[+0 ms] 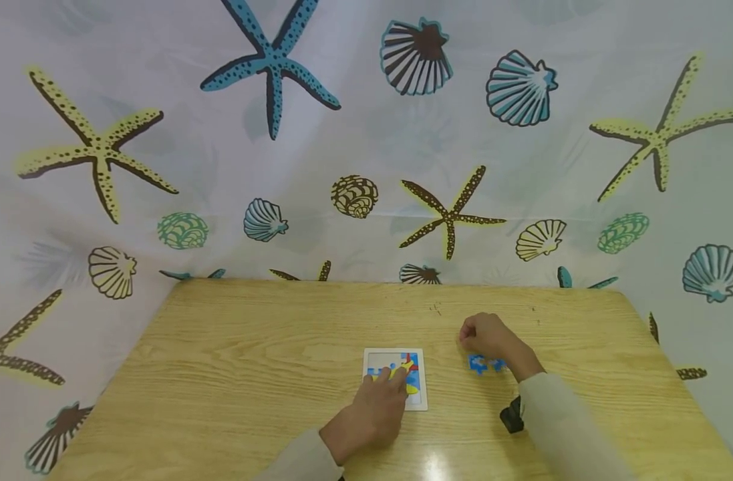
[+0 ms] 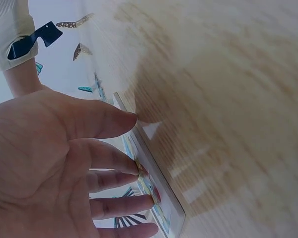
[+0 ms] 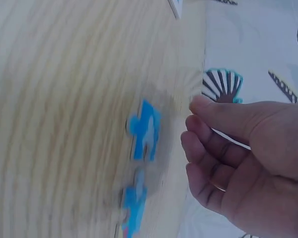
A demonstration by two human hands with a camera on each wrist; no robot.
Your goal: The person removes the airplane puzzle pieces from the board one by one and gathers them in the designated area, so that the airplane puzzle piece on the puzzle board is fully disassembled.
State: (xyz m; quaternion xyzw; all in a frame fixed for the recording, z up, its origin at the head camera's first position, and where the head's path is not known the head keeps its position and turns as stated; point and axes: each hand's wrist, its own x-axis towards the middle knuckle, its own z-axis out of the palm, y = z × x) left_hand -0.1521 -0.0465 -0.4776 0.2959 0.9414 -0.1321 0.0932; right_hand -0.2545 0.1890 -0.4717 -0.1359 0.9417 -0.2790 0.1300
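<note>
A jigsaw puzzle [image 1: 417, 401] in a white frame lies on the table, with blue, yellow and red pieces in it and a pale bare area at its upper left. The left hand [image 1: 375, 409] touches the puzzle with its extended fingertips, hiding part of it; in the left wrist view its thumb stands apart. Two loose blue puzzle pieces, one nearer [image 3: 146, 131] and one farther [image 3: 134, 206] in the right wrist view, lie on the wood. Just above and beyond them hovers the right hand [image 1: 491, 336], fingers loosely bent, with nothing visible between thumb and fingers.
The wooden table [image 1: 252, 367] meets a pale curtain [image 1: 222, 167] printed with starfish and shells at its back and sides. A black device [image 1: 512, 415] sits at the right wrist, by the sleeve.
</note>
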